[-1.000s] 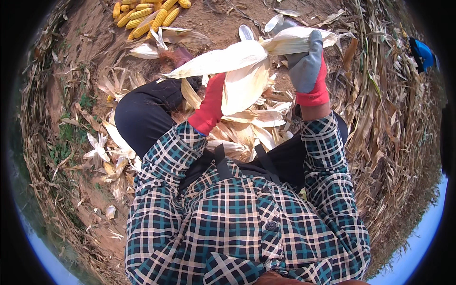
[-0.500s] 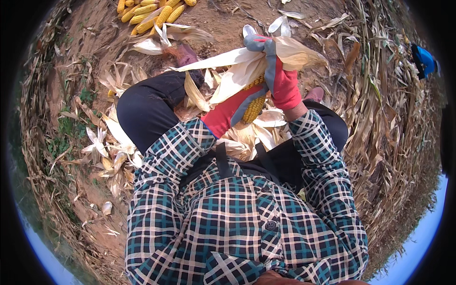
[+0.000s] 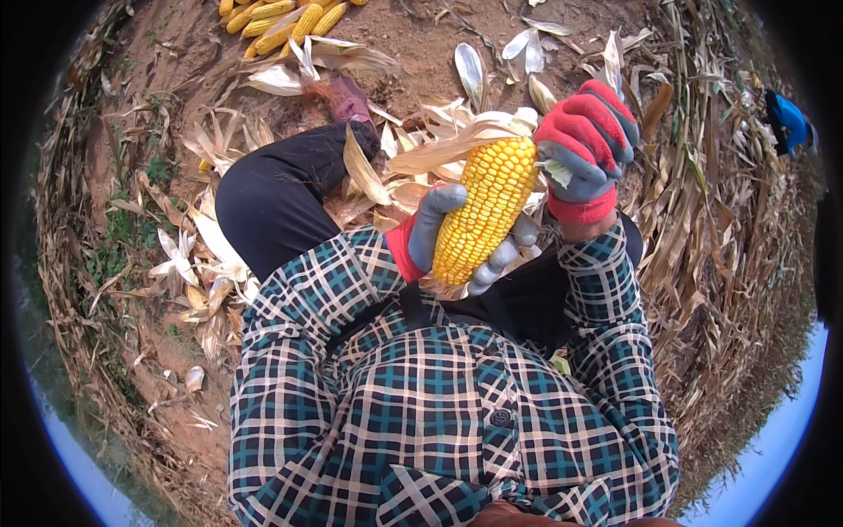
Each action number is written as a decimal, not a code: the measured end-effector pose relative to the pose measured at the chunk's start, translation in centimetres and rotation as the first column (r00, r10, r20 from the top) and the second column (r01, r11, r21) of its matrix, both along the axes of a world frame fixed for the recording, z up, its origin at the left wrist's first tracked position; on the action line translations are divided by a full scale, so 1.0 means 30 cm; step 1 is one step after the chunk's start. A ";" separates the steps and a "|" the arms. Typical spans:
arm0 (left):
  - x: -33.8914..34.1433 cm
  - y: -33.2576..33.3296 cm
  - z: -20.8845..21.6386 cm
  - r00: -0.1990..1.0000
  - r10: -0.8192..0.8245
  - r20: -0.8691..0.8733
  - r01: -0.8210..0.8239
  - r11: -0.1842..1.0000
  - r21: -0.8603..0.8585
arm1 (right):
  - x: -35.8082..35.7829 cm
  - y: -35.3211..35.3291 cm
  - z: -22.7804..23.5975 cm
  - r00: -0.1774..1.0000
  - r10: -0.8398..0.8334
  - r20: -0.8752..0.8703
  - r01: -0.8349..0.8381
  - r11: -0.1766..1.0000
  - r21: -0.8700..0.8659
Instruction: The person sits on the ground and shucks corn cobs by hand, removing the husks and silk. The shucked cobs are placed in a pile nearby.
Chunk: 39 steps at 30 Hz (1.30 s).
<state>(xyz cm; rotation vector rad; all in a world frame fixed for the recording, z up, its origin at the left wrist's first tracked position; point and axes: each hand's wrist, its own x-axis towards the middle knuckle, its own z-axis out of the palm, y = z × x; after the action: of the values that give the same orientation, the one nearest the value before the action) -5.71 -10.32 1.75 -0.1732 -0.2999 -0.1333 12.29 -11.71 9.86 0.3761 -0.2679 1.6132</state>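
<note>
Crumbly soil (image 3: 408, 48), papery husk (image 3: 457, 146) — knobbly cob (image 3: 486, 211)

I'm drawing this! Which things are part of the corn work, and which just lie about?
In the work:
corn cob in the left hand
right hand, closed on pale husk
probably the yellow cob pile

Lying about:
loose husks scattered around
dry stalks, right side
</note>
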 end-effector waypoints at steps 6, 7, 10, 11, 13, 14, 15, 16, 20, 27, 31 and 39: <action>0.009 0.024 0.047 0.960 0.125 -0.251 -0.044 0.951 0.306 | 0.083 -0.030 0.026 0.942 -0.022 0.334 0.015 1.000 0.022; 0.027 0.048 0.023 0.913 0.233 -0.333 -0.061 0.889 0.454 | 0.103 -0.024 0.022 0.903 -0.044 0.428 0.081 0.994 -0.068; 0.056 0.110 -0.007 0.727 0.491 -0.480 -0.042 0.729 0.683 | 0.124 -0.038 0.006 0.567 -0.069 0.821 0.482 0.836 -0.263; 0.058 0.132 -0.014 0.687 0.549 -0.476 -0.042 0.684 0.728 | 0.125 -0.043 0.003 0.389 -0.020 0.921 0.638 0.727 -0.254; 0.039 0.163 -0.029 0.597 0.693 -0.404 -0.084 0.555 0.828 | 0.108 -0.034 0.007 0.075 0.134 0.988 0.727 0.671 -0.146; 0.041 0.176 -0.032 0.534 0.832 -0.152 -0.060 0.216 0.975 | 0.102 -0.030 0.009 -0.084 0.216 0.973 0.757 0.648 -0.078; 0.048 0.196 -0.020 0.481 0.866 0.136 -0.013 -0.148 0.989 | 0.103 -0.032 -0.001 -0.228 0.308 0.924 0.781 0.625 -0.015; 0.061 0.219 -0.007 0.446 0.790 0.419 0.048 -0.489 0.871 | 0.127 -0.044 -0.034 -0.424 0.265 0.866 0.731 0.665 0.154; 0.074 0.321 -0.249 0.494 0.568 0.659 0.135 -0.798 0.587 | 0.178 -0.038 -0.110 -0.738 0.165 0.655 0.542 0.723 0.428; 0.029 0.239 -0.128 0.384 0.818 0.428 0.128 -0.507 0.853 | 0.104 -0.024 -0.057 -0.853 -0.119 0.508 0.348 0.595 0.725; 0.052 0.217 -0.131 0.619 0.575 0.535 0.308 -0.804 0.508 | -0.022 -0.018 -0.020 -0.928 -0.141 0.345 0.149 0.708 0.690; 0.068 0.175 -0.094 0.586 0.707 0.395 0.406 -0.678 0.612 | 0.009 -0.001 -0.094 -0.354 -0.178 0.918 0.688 0.616 0.385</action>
<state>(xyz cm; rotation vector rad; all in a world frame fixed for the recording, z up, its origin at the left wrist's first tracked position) -3.67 -5.07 -1.07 2.1743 0.8004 0.5061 12.57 -11.74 7.02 -1.3725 -1.1269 0.6027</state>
